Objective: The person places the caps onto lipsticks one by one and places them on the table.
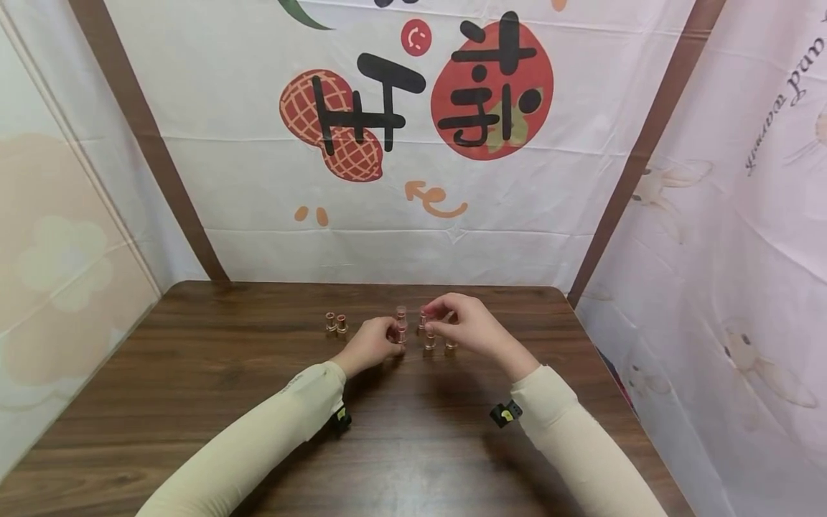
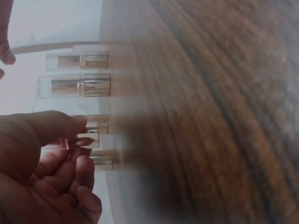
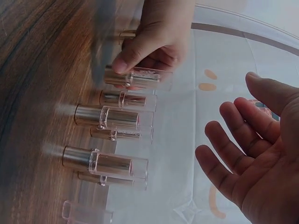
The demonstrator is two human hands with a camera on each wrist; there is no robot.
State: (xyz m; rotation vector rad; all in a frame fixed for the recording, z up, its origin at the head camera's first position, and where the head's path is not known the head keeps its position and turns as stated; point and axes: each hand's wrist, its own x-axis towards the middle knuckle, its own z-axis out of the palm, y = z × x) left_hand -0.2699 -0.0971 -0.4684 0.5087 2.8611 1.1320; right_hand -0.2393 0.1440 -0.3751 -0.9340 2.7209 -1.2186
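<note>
My left hand (image 1: pixel 371 343) pinches a gold lipstick tube with a clear cap (image 3: pixel 135 78) between thumb and fingers, low over the table. My right hand (image 3: pixel 261 144) holds nothing; in the right wrist view its fingers are spread and slightly bent, apart from the tubes. From the head, that right hand hovers just above and behind several more capped lipsticks, among them a near one (image 1: pixel 429 339). In the left wrist view, two upright lipsticks (image 2: pixel 74 86) stand beyond the left hand, and its fingers partly hide others.
Two lipsticks (image 1: pixel 336 324) stand apart to the left on the brown wooden table (image 1: pixel 258 431). A clear pinkish piece (image 3: pixel 86 212) shows at the lower edge of the right wrist view. Behind the table hangs a printed white cloth (image 1: pixel 258 251).
</note>
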